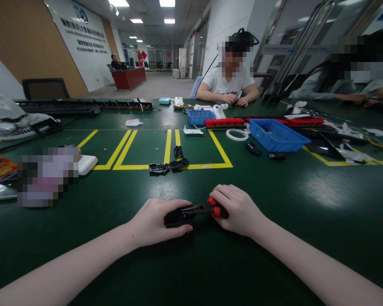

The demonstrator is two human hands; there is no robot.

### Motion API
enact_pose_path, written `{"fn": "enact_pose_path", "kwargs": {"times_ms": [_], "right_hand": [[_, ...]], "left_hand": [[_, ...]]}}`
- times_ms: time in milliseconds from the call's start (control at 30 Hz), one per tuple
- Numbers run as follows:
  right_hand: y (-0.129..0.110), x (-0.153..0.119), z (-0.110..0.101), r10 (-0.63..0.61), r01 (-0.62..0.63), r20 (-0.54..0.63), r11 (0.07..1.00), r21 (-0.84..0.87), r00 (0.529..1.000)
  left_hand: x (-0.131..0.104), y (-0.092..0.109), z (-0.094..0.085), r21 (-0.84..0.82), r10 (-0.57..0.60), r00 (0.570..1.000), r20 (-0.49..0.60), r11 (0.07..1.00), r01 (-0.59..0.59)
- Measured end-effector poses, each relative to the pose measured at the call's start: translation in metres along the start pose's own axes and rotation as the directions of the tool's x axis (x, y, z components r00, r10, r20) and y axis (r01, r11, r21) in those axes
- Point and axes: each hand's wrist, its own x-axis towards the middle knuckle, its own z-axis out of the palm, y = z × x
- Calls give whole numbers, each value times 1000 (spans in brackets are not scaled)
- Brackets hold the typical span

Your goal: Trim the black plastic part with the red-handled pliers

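Black plastic-looking oblong part [172, 218]: lower centre of frame | left hand [151, 219]: clasped around its sides | right hand [239, 209]: wrapped on red-handled dark-metal pliers [201, 208] | part likely light, stiff, slick; hold long edges

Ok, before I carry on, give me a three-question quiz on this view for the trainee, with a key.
1. Multiple choice: what is in the right hand?
a) a screwdriver
b) red-handled pliers
c) a brush

2. True or false: the white ring lies inside the larger blue tray.

3. Fill in the colour: the left hand grips a small ____ part.

Key:
1. b: the pliers' red handles show at the right hand.
2. False: the ring lies on the green table, to the left of the tray in the picture.
3. black.
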Motion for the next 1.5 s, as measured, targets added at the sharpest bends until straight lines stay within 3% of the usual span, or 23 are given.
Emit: {"fn": "enact_pose_path", "kwargs": {"times_ms": [267,500,667,1033,1500], "right_hand": [[-1,2,-1,6,-7,25,1000,21,1000],[-11,0,-1,47,-48,41,998,33,998],[-15,-1,-3,52,-54,40,997,54,998],[6,2,-5,-100,99,4,995,27,995],[6,0,-4,-134,133,9,990,49,991]], "left_hand": [[-1,1,-1,-16,17,1000,3,1000,-17],[-3,-10,8,110,106,989,-105,989,-94],[-4,-10,8,139,149,981,-126,982,-131],[-2,-3,4,125,108,994,-12,987,-105],[0,-6,6,144,40,999,29,989,-44]]}}
